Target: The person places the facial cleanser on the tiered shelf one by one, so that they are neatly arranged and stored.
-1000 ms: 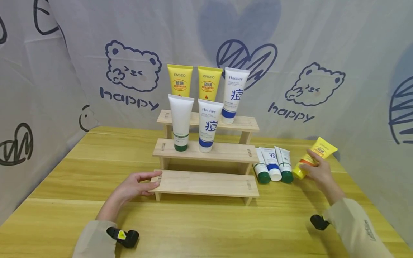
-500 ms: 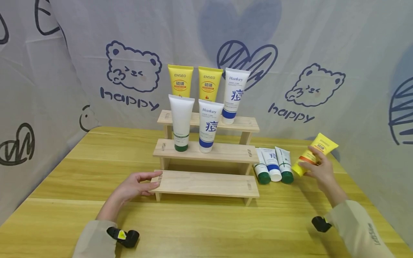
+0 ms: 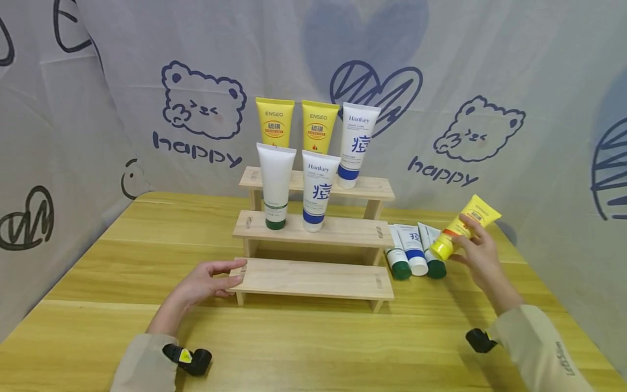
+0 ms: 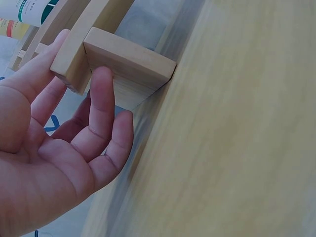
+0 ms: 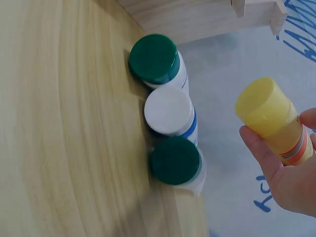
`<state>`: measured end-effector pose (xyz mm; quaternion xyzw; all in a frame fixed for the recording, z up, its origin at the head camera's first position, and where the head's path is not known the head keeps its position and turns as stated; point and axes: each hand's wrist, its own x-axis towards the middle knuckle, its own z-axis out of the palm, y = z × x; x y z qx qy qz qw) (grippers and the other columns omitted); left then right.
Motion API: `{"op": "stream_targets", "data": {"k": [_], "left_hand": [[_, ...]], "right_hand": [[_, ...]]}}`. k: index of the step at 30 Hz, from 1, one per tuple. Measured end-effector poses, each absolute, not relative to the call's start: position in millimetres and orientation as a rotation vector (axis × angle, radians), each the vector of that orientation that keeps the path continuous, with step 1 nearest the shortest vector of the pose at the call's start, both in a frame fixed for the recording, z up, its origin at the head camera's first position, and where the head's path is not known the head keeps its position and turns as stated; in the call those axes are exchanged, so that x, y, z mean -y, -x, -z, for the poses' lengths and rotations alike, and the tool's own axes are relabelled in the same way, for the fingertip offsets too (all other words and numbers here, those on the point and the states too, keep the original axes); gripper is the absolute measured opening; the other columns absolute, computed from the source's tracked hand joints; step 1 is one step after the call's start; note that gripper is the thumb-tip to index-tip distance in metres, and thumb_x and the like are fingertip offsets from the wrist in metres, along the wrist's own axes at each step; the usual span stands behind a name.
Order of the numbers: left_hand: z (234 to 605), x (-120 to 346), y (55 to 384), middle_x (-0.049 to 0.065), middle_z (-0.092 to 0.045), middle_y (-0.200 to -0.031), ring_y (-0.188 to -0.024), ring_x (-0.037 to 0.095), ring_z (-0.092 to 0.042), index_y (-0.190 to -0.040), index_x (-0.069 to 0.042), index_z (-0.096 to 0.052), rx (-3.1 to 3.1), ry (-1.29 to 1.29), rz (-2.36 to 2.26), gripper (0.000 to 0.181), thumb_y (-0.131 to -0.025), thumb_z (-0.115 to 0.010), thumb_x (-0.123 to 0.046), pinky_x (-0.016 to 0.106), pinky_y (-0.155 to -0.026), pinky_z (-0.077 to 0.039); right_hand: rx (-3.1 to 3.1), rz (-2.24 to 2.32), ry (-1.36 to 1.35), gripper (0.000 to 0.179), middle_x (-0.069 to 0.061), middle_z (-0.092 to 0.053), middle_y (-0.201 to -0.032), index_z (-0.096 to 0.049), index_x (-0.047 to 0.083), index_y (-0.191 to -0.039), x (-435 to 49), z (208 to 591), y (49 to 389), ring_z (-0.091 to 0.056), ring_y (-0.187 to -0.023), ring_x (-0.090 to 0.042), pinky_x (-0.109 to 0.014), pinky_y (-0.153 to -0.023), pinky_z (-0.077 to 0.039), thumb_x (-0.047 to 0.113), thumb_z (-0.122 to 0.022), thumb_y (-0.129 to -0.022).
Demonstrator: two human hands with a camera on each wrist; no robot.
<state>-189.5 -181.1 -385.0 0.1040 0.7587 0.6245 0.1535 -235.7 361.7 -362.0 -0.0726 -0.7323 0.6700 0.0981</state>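
- left hand [image 3: 208, 280] half-curled, gripping the wooden rack [image 3: 313, 279] by its bottom step
- five standing tubes [image 3: 318, 193] on the upper steps
- three lying tubes [image 3: 413, 249] on the worktop [image 3: 313, 348]
- right hand [image 3: 482, 257] curled round a tilted yellow tube [image 3: 453, 228], midair near those

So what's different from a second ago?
The right hand carried the yellow tube left toward the rack, now overlapping the nearest lying tube in the head view. Nothing newly gripped or released. Unchanged: left hand at the bottom shelf's end, five standing tubes.
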Motion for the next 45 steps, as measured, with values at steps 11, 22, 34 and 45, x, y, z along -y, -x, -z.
{"op": "stream_targets", "data": {"k": [11,22,34,45], "left_hand": [[385,181,189,0.028,-0.030,-0.135,-0.082,0.017,-0.056,-0.126,0.003,-0.047,-2.195,-0.285,-1.778,0.053,-0.082,-0.066,-0.021,0.032,-0.069,-0.050],[385,182,189,0.028,-0.029,-0.136,-0.083,0.016,-0.055,-0.127,0.002,-0.047,-2.199,-0.272,-1.769,0.053,-0.082,-0.066,-0.021,0.031,-0.068,-0.050],[385,181,191,0.027,-0.027,-0.138,-0.082,0.015,-0.055,-0.127,0.001,-0.047,-2.188,-0.246,-1.769,0.054,-0.082,-0.066,-0.023,0.030,-0.068,-0.050],[386,182,191,0.026,-0.029,-0.137,-0.083,0.017,-0.056,-0.127,0.001,-0.047,-2.180,-0.260,-1.777,0.054,-0.082,-0.067,-0.021,0.031,-0.069,-0.050]], "right_hand": [[2.040,-2.097,0.061,0.068,-0.013,-0.040,-0.121,-0.033,0.025,-0.139,-316,326,211,-0.052,-0.092,-0.013,-0.032,-0.066,-0.052,0.007,-0.065,-0.082],[1.895,-2.218,-0.077,0.059,-0.008,-0.040,-0.119,-0.038,0.020,-0.135,-282,309,204,-0.051,-0.095,-0.016,-0.029,-0.064,-0.052,-0.003,-0.057,-0.085],[1.852,-2.189,-0.311,0.058,-0.015,-0.037,-0.126,-0.037,0.015,-0.134,-256,301,207,-0.054,-0.096,-0.019,-0.032,-0.065,-0.052,-0.009,-0.054,-0.084],[1.857,-2.141,-0.436,0.056,-0.014,-0.043,-0.121,-0.040,0.013,-0.131,-230,298,213,-0.056,-0.096,-0.020,-0.032,-0.066,-0.051,-0.010,-0.055,-0.083]]}}
